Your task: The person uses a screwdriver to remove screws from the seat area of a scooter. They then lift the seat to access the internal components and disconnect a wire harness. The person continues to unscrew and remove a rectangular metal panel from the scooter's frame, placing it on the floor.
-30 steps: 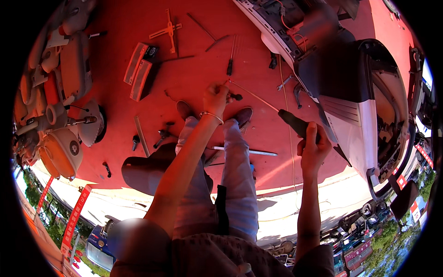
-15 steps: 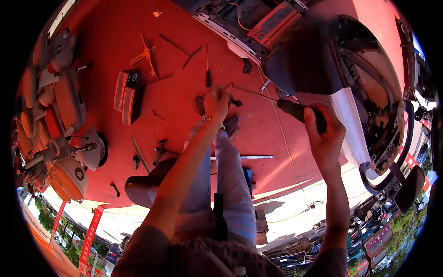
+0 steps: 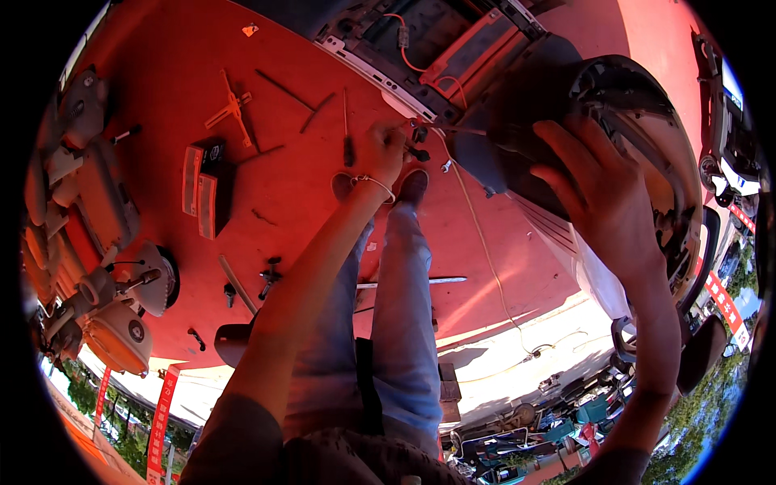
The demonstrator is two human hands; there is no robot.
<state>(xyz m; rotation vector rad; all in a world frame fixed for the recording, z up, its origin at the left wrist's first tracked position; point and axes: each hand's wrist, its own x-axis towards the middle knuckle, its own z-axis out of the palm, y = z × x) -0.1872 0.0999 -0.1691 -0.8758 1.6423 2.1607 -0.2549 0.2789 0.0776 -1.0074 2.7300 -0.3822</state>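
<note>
At the near end, the person stands in pale blue jeans [image 3: 398, 283] on the red floor [image 3: 477, 311], a slim silver metal strip [image 3: 449, 280] lying across behind the legs. Beyond, the right hand [image 3: 608, 198] has moved forward over the last half second, and its fingers, wrapped round the handle then, are now stretched and parted about it; whether they bear on it cannot be told. The tool, a long screwdriver-like rod [image 3: 462, 129] with a thick black handle, has swung from a slope to nearly level, its handle now dark against the black and silver vehicle panel [image 3: 596, 279] on the right. The left hand [image 3: 384, 153] has stayed clenched just beside the rod's tip, apparently pinching a small black knob-like piece [image 3: 419, 153]. The change reads as a fresh hold or a turn of the handle, with the tip staying by the left fingers. Farther off, a long thin black-handled screwdriver [image 3: 347, 129] lies on the floor, with an orange cross-shaped frame [image 3: 233, 110] to its left.
</note>
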